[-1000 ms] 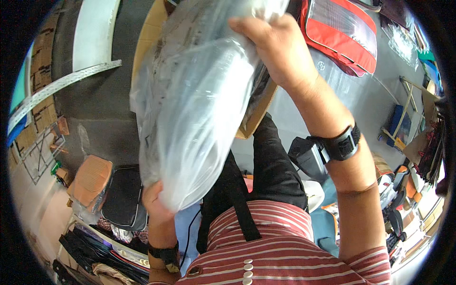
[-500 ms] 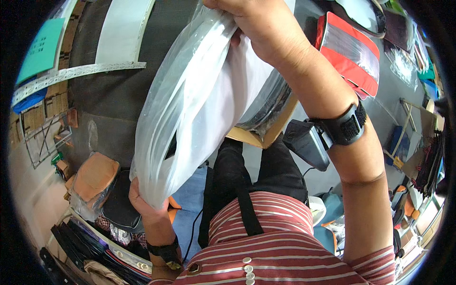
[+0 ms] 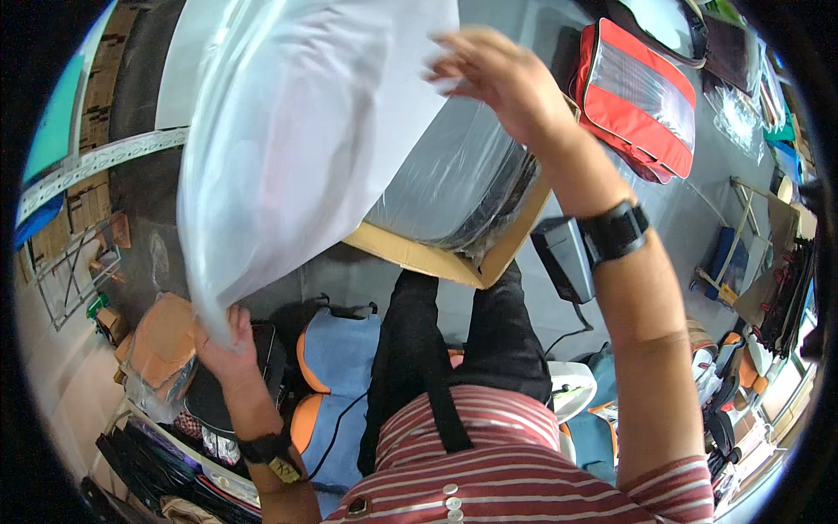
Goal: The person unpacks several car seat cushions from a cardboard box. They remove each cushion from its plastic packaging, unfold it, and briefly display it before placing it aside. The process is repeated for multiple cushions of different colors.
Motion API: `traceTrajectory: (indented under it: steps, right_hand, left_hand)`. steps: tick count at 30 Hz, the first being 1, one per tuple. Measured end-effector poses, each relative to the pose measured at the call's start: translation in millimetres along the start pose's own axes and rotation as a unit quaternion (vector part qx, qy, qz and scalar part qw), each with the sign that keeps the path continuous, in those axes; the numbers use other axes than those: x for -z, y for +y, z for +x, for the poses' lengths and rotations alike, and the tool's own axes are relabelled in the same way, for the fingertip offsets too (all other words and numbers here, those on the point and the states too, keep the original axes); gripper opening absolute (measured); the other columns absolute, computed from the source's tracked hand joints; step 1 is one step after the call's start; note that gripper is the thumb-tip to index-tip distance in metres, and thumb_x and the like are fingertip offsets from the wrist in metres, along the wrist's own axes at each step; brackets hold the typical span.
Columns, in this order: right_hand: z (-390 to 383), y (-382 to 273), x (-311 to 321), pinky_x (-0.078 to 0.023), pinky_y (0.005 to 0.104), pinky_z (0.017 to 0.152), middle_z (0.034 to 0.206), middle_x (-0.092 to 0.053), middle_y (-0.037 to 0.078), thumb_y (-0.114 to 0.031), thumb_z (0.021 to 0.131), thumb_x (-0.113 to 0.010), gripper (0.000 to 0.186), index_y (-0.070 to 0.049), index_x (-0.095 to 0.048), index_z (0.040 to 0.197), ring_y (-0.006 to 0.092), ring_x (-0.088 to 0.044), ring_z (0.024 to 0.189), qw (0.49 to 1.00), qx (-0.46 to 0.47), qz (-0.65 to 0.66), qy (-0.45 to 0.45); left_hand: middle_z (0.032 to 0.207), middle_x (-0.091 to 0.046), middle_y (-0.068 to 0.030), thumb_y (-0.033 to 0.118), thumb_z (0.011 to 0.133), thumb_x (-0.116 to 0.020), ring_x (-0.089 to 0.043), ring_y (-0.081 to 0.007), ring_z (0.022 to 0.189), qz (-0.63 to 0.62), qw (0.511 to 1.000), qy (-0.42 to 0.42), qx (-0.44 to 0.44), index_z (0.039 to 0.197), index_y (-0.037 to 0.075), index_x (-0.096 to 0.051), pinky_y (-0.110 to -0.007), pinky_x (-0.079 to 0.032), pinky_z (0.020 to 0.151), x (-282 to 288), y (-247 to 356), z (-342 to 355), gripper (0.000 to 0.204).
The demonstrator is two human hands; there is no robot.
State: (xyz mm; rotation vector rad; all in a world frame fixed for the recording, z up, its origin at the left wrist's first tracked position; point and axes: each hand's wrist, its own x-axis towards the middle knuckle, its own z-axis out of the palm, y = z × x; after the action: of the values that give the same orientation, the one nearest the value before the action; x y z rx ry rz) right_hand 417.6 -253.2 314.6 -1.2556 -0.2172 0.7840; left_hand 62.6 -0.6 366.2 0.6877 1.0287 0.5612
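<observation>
While the person's right hand (image 3: 502,87) hangs empty toward twelve o'clock, fingers spread apart, the left hand (image 3: 229,347) at ten o'clock has its grip clamped on the lower tip of some whitish plastic sheeting (image 3: 297,148). From where I stand, that sheeting rises at eleven o'clock, partly hiding a cardboard box (image 3: 419,261) of film-covered contents (image 3: 458,179) at twelve; a red bag (image 3: 642,148) with a clear window lies at one o'clock

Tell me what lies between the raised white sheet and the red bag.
In the head view, the right hand and part of a cardboard box holding clear plastic lie between them.
</observation>
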Motion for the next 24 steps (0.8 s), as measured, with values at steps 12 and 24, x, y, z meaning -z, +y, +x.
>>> traceTrajectory:
  steps: [12, 24]
  right_hand:
    - [-126.1, 332.1, 149.1, -0.037, 0.042, 0.097, 0.135, -0.039, 0.022, -0.022, 0.076, -0.071, 0.086, 0.007, -0.019, 0.139, 0.032, -0.046, 0.118, 0.857, -0.395, 0.024, 0.331]
    - [-89.1, 352.8, 97.5, -0.047, 0.036, 0.083, 0.096, -0.065, 0.022, -0.019, 0.077, -0.064, 0.04, 0.006, -0.057, 0.108, 0.031, -0.063, 0.09, 0.862, -0.306, -0.159, 0.371]
  left_hand:
    - [0.067, -0.045, -0.0019, 0.033, 0.093, -0.043, -0.03, -0.0086, 0.04, 0.152, 0.969, -0.193, -0.04, 0.109, 0.005, -0.049, -0.022, -0.028, 0.046, 40.8, 12.6, 36.4, 0.032]
    - [0.065, -0.044, -0.0077, 0.025, 0.093, -0.044, -0.026, -0.0113, 0.039, 0.19, 0.978, 0.076, -0.037, 0.096, -0.002, -0.049, -0.023, -0.024, 0.037, -15.8, -35.9, 39.6, 0.028]
